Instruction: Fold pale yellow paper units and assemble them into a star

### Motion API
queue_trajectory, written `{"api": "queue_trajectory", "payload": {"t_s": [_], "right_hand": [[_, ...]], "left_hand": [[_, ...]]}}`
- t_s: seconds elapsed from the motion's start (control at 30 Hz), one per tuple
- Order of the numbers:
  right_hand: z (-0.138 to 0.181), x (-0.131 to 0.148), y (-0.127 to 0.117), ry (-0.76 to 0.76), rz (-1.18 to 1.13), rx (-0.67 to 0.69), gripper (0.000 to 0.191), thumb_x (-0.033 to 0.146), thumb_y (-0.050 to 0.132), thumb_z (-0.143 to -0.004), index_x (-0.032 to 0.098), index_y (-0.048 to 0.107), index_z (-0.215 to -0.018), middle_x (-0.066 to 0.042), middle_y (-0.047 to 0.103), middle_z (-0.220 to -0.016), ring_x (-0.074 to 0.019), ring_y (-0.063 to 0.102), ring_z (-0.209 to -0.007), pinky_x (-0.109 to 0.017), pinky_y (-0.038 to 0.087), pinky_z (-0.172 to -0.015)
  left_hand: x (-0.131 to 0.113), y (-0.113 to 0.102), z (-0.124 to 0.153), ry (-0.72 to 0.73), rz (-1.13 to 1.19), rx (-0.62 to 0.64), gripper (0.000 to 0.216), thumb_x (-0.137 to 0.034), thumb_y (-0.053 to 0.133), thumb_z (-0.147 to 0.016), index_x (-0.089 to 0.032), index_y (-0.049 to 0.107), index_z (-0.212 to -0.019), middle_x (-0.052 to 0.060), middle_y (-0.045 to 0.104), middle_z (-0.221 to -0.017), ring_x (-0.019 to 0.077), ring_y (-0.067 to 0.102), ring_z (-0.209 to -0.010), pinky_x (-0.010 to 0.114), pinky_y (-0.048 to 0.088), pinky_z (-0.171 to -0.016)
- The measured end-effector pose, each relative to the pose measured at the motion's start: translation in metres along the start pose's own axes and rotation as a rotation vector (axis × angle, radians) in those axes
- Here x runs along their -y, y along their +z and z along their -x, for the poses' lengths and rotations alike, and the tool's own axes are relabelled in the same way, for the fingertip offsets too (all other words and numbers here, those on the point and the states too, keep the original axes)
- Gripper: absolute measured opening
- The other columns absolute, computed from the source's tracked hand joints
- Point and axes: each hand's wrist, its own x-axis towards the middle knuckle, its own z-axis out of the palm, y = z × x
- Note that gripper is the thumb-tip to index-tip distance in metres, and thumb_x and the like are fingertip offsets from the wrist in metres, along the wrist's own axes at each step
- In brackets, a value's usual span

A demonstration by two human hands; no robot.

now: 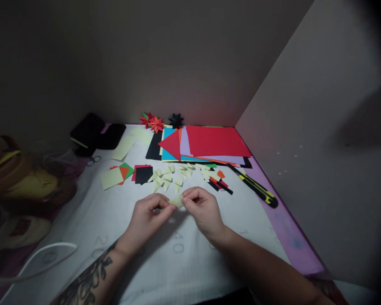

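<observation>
The white mat [165,262] carried a stack of coloured sheets [216,142] at its far side. Near the middle, the left hand [147,216] and right hand [203,209] were closed in a pinch just above the mat. A careless wrist could scatter the folded yellow units [174,174] just beyond. Both hands gripped one small pale-yellow paper piece [177,201]; uneven pull could tear it.

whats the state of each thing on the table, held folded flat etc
pale yellow paper piece, pinched between both hands, partly folded
left hand, pinching it
right hand, pinching it
folded yellow units, loose on the mat
paper stars, fully folded
coloured sheets, stacked flat
utility knife, lying flat, blade state unclear
</observation>
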Motion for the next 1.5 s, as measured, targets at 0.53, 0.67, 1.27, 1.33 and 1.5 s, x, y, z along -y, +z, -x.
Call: {"api": "queue_trajectory", "payload": {"t_s": [0.53, 0.67, 1.27, 1.33, 1.5], "right_hand": [[0.0023, 0.0026, 0.0031, -0.008, 0.005, -0.013, 0.011, 0.017, 0.066, -0.07, 0.02, 0.059, -0.062, -0.002, 0.067, -0.074, -0.0157, 0.063, -0.071, -0.027, 0.049, -0.064], [0.0021, 0.0025, 0.0032, -0.019, -0.005, -0.009, 0.012, 0.016, 0.065, -0.07, 0.02, 0.058, -0.062, -0.002, 0.066, -0.075, -0.0152, 0.062, -0.071, -0.026, 0.049, -0.064], [0.0029, 0.0017, 0.0033, 0.003, -0.01, 0.012, 0.012, 0.016, 0.063, -0.072, 0.021, 0.055, -0.064, 0.0, 0.064, -0.073, -0.0143, 0.06, -0.07, -0.026, 0.047, -0.064], [0.0028, 0.0017, 0.004, -0.005, -0.023, 0.01, 0.014, 0.016, 0.062, -0.073, 0.021, 0.052, -0.065, 0.001, 0.063, -0.073, -0.014, 0.059, -0.069, -0.026, 0.047, -0.064], [0.0028, -0.0001, 0.0041, -0.015, -0.018, 0.014, 0.013, 0.017, 0.062, -0.074, 0.022, 0.05, -0.07, 0.002, 0.06, -0.072, -0.0135, 0.058, -0.069, -0.025, 0.046, -0.064]], "left_hand": [[0.0036, 0.0029, 0.0018, 0.033, -0.04, -0.019, 0.026, -0.026, 0.064, -0.08, -0.016, 0.055, -0.058, 0.0, 0.063, -0.063, 0.0112, 0.057, -0.057, 0.022, 0.044, -0.055], [0.0032, 0.0034, 0.0018, 0.038, -0.043, -0.025, 0.025, -0.026, 0.065, -0.08, -0.016, 0.055, -0.058, 0.0, 0.063, -0.063, 0.0111, 0.057, -0.058, 0.022, 0.044, -0.055], [0.0021, 0.0024, 0.0026, 0.03, -0.04, -0.013, 0.026, -0.026, 0.063, -0.08, -0.017, 0.054, -0.058, 0.0, 0.062, -0.062, 0.0107, 0.056, -0.057, 0.021, 0.043, -0.055], [0.0026, 0.0031, 0.0026, 0.034, -0.039, -0.013, 0.026, -0.026, 0.064, -0.08, -0.017, 0.054, -0.058, 0.0, 0.062, -0.062, 0.0107, 0.056, -0.057, 0.021, 0.043, -0.054], [0.0033, 0.0034, 0.0021, 0.029, -0.046, -0.017, 0.027, -0.026, 0.063, -0.08, -0.017, 0.053, -0.057, 0.0, 0.061, -0.06, 0.0106, 0.056, -0.056, 0.02, 0.042, -0.053]]}}
